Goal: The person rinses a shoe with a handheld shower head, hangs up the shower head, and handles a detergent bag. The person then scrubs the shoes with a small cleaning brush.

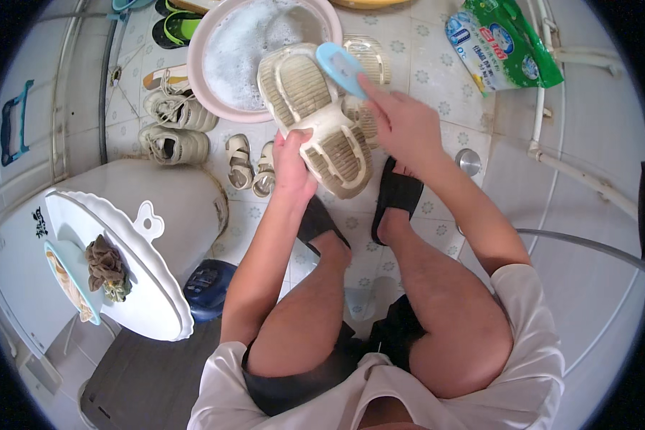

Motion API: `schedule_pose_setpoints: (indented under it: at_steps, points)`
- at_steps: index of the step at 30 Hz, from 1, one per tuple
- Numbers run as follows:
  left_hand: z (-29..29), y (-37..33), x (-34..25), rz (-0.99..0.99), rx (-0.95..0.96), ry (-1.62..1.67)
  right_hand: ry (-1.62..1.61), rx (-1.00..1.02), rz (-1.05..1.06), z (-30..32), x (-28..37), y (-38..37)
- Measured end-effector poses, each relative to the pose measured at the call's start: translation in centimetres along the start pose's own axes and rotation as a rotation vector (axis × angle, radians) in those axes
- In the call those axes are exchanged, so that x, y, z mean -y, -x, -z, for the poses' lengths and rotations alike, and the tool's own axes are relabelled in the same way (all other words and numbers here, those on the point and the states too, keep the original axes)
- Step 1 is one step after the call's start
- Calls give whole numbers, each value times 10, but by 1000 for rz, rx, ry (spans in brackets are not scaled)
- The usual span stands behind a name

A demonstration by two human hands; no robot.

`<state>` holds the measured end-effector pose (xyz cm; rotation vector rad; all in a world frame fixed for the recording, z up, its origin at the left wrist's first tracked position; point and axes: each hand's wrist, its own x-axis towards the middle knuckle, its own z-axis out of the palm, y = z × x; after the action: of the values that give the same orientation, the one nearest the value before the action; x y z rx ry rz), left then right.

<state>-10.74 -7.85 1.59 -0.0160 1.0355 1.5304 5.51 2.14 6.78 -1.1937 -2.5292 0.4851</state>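
Observation:
My left hand grips a shoe by its middle, its ribbed, brownish sole turned up toward me. In my right hand is a light blue scrubbing brush, held over the shoe's upper right edge; whether its bristles, hidden underneath, touch the sole I cannot tell. Just beyond the shoe stands a pink basin of foamy water. Another shoe lies sole up on the tiles, partly covered by the held shoe and the brush.
Lace-up shoes and small sandals stand at left. Beside them is a white toilet with a scalloped tray nearby. A green detergent bag leans by white pipes at right. Black slippers are on my feet.

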Motion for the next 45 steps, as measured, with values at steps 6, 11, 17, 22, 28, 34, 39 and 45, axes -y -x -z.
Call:
schedule_pose_setpoints:
  at_steps: [6, 11, 17, 22, 28, 34, 39, 45]
  points:
    - [3, 1, 4, -20, -177, 60, -104, 54, 180, 10, 35, 13]
    - [5, 0, -5, -15, -45, 45, -70, -55, 73, -1, 4, 8]
    - [-2, 5, -8, 42, 17, 185, -73, 7, 98, 5, 10, 7]
    - [6, 2, -4, 84, -25, 155, -87, -25, 109, 2, 8, 11]
    - [-12, 12, -16, 114, 35, 178, -38, -76, 56, 11, -8, -3]
    - [-2, 7, 0, 154, 3, 133, -120, 36, 227, 16, 30, 13]
    - [-14, 12, -10, 171, 85, 184, -67, -106, 83, 12, -11, -5]
    - [0, 10, 6, 151, -78, 166, -132, 91, 185, 22, 42, 18]
